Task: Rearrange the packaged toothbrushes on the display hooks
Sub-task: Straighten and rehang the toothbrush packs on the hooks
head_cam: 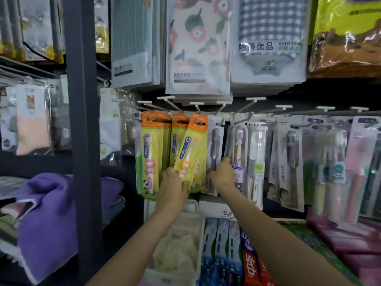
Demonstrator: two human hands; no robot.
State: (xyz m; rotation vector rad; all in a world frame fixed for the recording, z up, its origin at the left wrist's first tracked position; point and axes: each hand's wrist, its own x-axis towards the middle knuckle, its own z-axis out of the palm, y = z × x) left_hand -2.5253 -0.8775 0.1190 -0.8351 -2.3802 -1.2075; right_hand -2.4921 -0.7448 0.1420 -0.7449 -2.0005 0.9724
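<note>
Toothbrushes in yellow-and-orange card packs [190, 149] hang tilted from a white wire hook [198, 109], gripped at the bottom by the left hand [172, 186], while the right hand [222, 172] pinches a neighbouring grey blister-packed toothbrush [215, 151] beside clear tube packs [238, 153].

Tilted yellow-orange toothbrush pack [190, 149] hangs, seemingly hooked, beside upright matching packs [150, 153].

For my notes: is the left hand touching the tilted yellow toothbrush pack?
Touching. The head view shows the left hand gripping the lower end of the tilted yellow toothbrush pack.
</note>
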